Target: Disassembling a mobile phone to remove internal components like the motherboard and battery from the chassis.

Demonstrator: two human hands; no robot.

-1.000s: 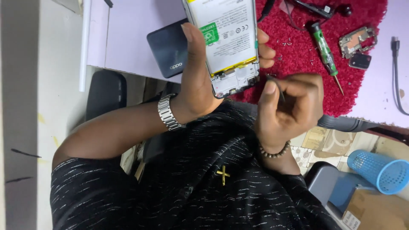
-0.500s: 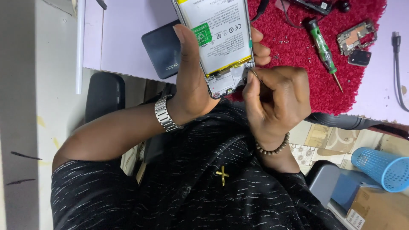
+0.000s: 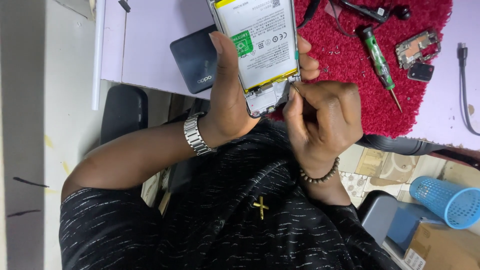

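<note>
Above red mat (image 3: 430,100) — opened phone (image 3: 260,50) clamped in left hand (image 3: 230,100), right hand (image 3: 325,120) pinched at its lower edge.

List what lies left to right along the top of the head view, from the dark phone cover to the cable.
Dark phone cover → opened phone in the left hand → green screwdriver → metal phone frame piece → black cable.
</note>
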